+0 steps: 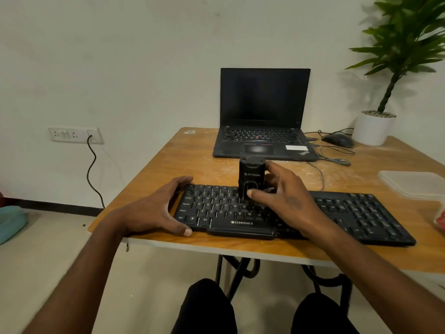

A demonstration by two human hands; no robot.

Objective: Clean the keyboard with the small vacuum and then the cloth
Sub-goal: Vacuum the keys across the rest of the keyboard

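A black keyboard (356, 214) lies along the front edge of the wooden table (168, 153). My right hand (286, 196) grips a small black vacuum (251, 175) that stands upright with its lower end on the keys left of the keyboard's middle. My left hand (161, 208) clasps the keyboard's left end, fingers curled over the far corner and thumb at the near edge. At the table's right edge something red and white (441, 219) shows, cut off; I cannot tell whether it is the cloth.
An open black laptop (263, 116) stands at the back of the table. Right of it lie a mouse (338, 140) with cables and a white potted plant (373, 128). A clear plastic lid (414, 186) lies at the right. My knees are under the table.
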